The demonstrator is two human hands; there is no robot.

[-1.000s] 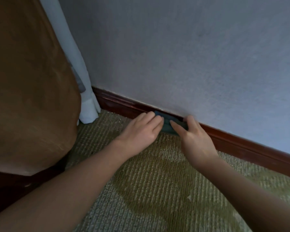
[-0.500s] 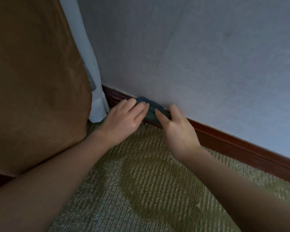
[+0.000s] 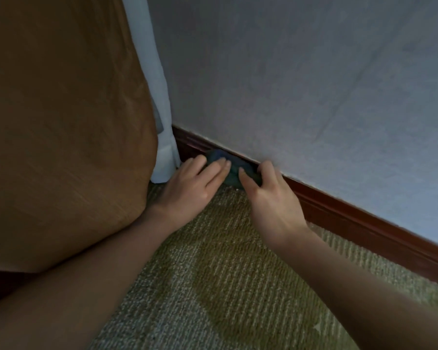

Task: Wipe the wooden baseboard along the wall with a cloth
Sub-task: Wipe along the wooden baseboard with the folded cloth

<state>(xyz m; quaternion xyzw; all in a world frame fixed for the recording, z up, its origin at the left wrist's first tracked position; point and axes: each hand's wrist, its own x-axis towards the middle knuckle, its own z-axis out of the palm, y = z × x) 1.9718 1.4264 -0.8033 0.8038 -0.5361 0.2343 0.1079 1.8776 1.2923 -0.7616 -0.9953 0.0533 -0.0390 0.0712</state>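
Note:
A dark reddish wooden baseboard (image 3: 352,218) runs along the foot of the pale wall, from the curtain at the left down to the right edge. A dark blue-green cloth (image 3: 232,170) is bunched against the baseboard. My left hand (image 3: 195,188) presses its fingers flat on the cloth's left part. My right hand (image 3: 268,198) grips the cloth's right part, thumb at the wall side and fingers on the front. Most of the cloth is hidden under both hands.
A large brown upholstered piece of furniture (image 3: 61,122) stands close on the left. A white curtain (image 3: 162,137) hangs between it and the wall and ends at the floor. Ribbed greenish carpet (image 3: 238,286) covers the floor.
Both hands and the cloth have slid left along the baseboard toward the curtain. The view has followed them leftward and closer.

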